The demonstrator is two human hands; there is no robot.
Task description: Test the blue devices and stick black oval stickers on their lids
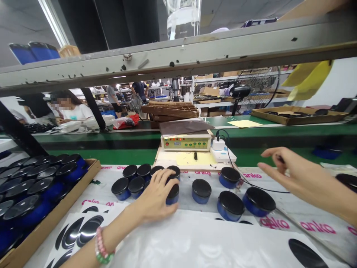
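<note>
My left hand (pixel 157 193), a beaded bracelet on its wrist, reaches over a cluster of round blue containers with glossy black tops. Its fingers are spread, and one blue container (pixel 173 194) lies under and beside the fingertips, partly hidden by them. Whether the hand presses on it cannot be told. To the right, my right hand (pixel 287 169) is raised above the table with thumb and index finger apart. A small dark patch shows by its curled fingers, too small to name. Below it, another container (pixel 259 201) stands nearest, beside a second container (pixel 230 206).
A cardboard tray (pixel 93 169) full of similar containers stands at left. White sheets with black round stickers (pixel 90 230) cover the front. An electronic box (pixel 185 143) with lit indicators and a cable stands behind, before a green conveyor (pixel 134 151). A shelf beam (pixel 156 59) crosses overhead.
</note>
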